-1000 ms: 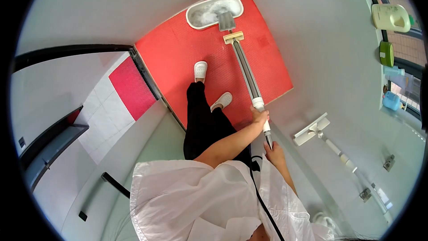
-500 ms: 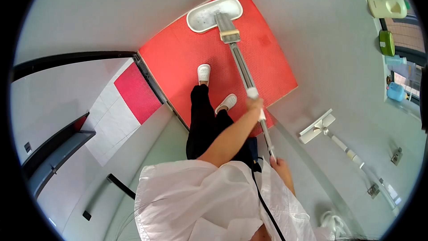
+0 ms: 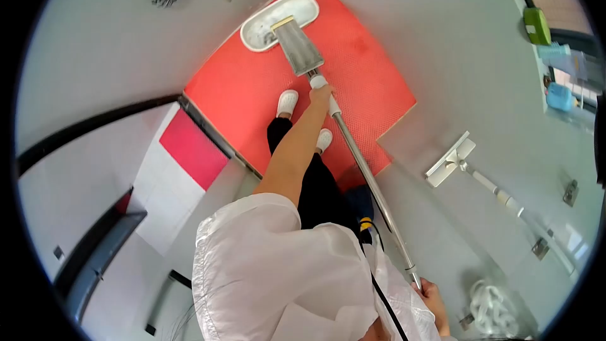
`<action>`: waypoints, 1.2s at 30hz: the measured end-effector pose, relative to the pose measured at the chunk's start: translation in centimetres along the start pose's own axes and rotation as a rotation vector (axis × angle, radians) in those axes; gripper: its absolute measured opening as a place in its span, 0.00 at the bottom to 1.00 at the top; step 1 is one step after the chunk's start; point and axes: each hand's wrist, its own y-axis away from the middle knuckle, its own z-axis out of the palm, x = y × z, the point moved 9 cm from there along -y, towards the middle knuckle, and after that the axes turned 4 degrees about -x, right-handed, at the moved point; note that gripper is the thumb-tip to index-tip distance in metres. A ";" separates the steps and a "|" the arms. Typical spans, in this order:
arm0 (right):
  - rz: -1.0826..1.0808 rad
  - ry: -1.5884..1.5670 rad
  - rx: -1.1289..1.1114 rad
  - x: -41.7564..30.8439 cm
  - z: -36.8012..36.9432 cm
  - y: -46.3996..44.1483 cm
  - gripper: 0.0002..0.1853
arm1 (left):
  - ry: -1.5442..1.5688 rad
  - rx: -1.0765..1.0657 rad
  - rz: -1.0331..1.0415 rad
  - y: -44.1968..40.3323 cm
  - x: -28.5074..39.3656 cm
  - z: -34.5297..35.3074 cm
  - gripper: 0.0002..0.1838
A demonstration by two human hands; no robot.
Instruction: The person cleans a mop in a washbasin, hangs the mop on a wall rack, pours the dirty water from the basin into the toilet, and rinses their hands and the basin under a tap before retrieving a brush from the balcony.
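Note:
My left hand (image 3: 322,95) is wrapped round the white grip (image 3: 333,108) of a mop (image 3: 366,167), just behind its grey head (image 3: 298,47). The head's far end, edged with a pale yellow strip, reaches over the rim of a white oval basin (image 3: 311,6). A little cloudy liquid seems to lie in the basin. Lower right, my right hand (image 3: 432,298) is closed round the end of the mop's silver pole, close to my white shirt. The pole slants between both hands.
A red textured mat (image 3: 363,76) lies under the basin and my white shoes (image 3: 287,102). A white squeegee-like tool (image 3: 451,159) hangs on the right wall. Bottles (image 3: 560,96) line the ledge. A dark blue object (image 3: 360,203) stands beside my legs. A door threshold (image 3: 218,132) borders the mat.
My left hand and the white grip have moved close to the mop head. My right hand has drawn the pole end down and right. More silver pole shows between the hands.

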 end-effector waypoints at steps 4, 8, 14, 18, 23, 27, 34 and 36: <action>0.005 -0.049 0.024 0.9 0.7 -1.0 0.18 | -0.041 0.014 0.012 1.1 0.9 1.3 0.09; 0.010 0.058 0.052 -3.5 1.3 -4.5 0.20 | -0.102 0.015 0.051 5.5 0.7 2.8 0.07; 0.178 -0.128 -0.038 -10.9 3.8 -10.7 0.21 | 0.052 0.060 -0.072 17.4 0.9 4.3 0.15; 0.192 -0.157 -0.066 -13.9 5.6 -12.2 0.21 | 0.000 0.081 -0.120 19.4 2.6 3.0 0.21; -0.068 0.165 0.120 -17.6 6.0 -12.9 0.23 | -0.097 0.061 -0.083 16.4 2.2 1.1 0.07; -0.099 0.050 0.068 -14.0 5.5 -6.6 0.21 | -0.146 0.108 -0.129 5.2 10.1 -0.3 0.08; 0.162 0.152 0.029 -18.9 1.4 4.8 0.18 | -0.100 -0.066 -0.184 0.2 13.9 1.6 0.04; 0.114 0.482 0.169 -19.0 -2.1 7.0 0.14 | 0.070 -0.228 -0.273 0.0 10.5 5.0 0.05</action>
